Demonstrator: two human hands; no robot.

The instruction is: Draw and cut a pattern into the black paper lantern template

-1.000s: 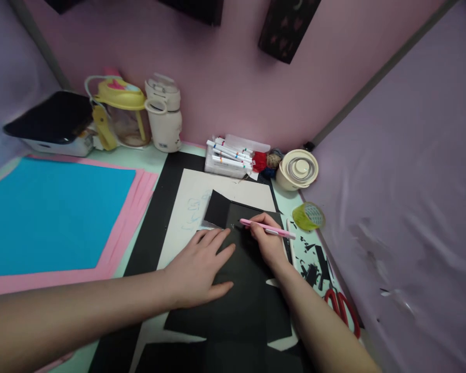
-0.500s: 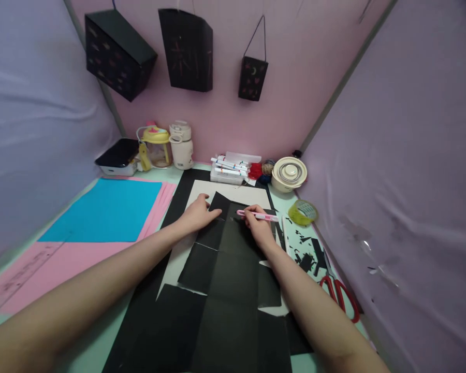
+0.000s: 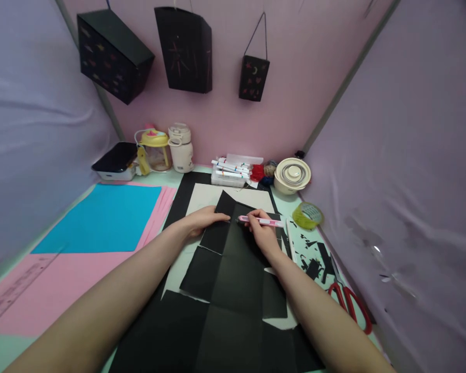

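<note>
A large sheet of black paper point(image 3: 238, 280), creased and slit into flaps along its sides, lies before me. At its far left flap, my left hand point(image 3: 204, 219) grips the paper, thumb on top and the other fingers hidden below; the flap's corner tilts up. In my right hand point(image 3: 263, 232) is a slim pink and white craft knife point(image 3: 266, 221), held like a pen. Its tip points left at the black paper, near my left thumb. Under the black paper shows a white sheet point(image 3: 196, 196).
To the left lie blue sheets point(image 3: 101, 217) and pink sheets point(image 3: 62, 290) with a clear ruler point(image 3: 19, 295). Red-handled scissors point(image 3: 351, 303), black scraps point(image 3: 314, 267) and yellow-green tape point(image 3: 307, 215) are on the right. Markers point(image 3: 231, 170) stand behind; black lanterns point(image 3: 253, 79) hang above.
My left hand has closed from spread fingers onto the edge of the black paper, and the flap's corner has lifted. The knife stays in my right hand near the same spot.
</note>
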